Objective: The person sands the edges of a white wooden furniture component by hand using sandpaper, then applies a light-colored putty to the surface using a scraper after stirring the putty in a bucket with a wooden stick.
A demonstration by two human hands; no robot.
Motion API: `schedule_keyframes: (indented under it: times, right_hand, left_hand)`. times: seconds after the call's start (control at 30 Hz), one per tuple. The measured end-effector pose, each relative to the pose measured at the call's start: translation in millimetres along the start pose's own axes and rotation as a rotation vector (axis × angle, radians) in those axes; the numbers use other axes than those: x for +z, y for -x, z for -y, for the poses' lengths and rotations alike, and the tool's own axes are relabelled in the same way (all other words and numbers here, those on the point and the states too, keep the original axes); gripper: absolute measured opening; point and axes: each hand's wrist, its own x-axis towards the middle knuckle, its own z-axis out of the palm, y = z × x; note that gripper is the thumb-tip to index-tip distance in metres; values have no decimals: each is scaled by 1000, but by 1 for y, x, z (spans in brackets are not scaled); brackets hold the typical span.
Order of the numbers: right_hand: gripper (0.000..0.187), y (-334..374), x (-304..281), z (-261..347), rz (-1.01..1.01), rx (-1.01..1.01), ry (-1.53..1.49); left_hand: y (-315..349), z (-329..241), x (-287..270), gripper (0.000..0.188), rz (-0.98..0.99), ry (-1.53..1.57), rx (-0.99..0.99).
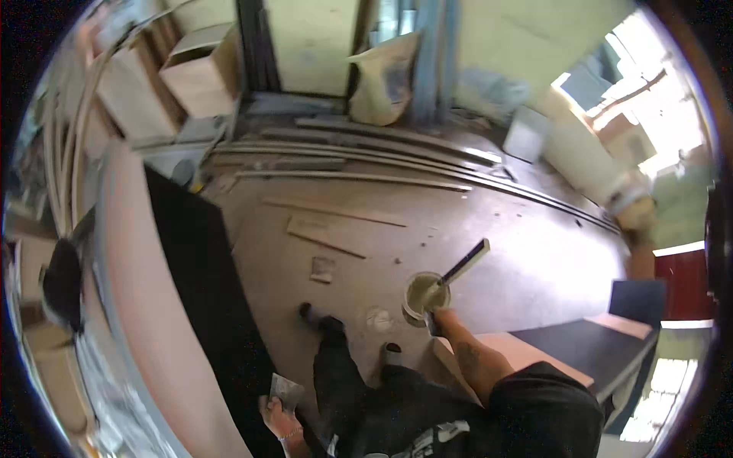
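Note:
Low at the left, my left hand point(280, 421) is closed on a flat grey rectangular plate point(287, 392), which looks like a scraper. It is beside the black side of a long panel. My right hand point(441, 320) reaches down to the near rim of a bucket point(408, 307) on the floor. Its fingers are wrapped round a small dark tool point(432, 324), whose exact kind I cannot make out. A pale paste coats the inside of the bucket. A long flat stick point(467, 262) with a dark face leans out of it toward the upper right.
A long panel point(141, 252) with a pale top and black side runs along my left. At my right stands a black-topped table point(565, 347) with pinkish boards. Wood strips point(336, 217) and long rails point(366, 153) lie ahead. A round lid-like disc point(378, 320) is near my feet.

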Motion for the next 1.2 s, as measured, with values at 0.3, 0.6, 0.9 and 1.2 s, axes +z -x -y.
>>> schedule_keyframes:
  times: [0.3, 0.6, 0.9, 1.2]
  right_hand:
    - [51, -44, -230, 275, -470, 522, -347]
    - [49, -185, -247, 470, -347, 179, -493]
    - [56, -337, -235, 712, -48, -177, -253]
    - [58, -463, -236, 892, 122, -477, -121]
  left_hand:
    - [-71, -185, 308, 25, 740, -780, 914]
    - [-25, -339, 491, 68, 838, -1285, 1246]
    - [-153, -469, 575, 45, 403, -1402, 916]
    - [-269, -573, 543, 19, -297, -755, 837]
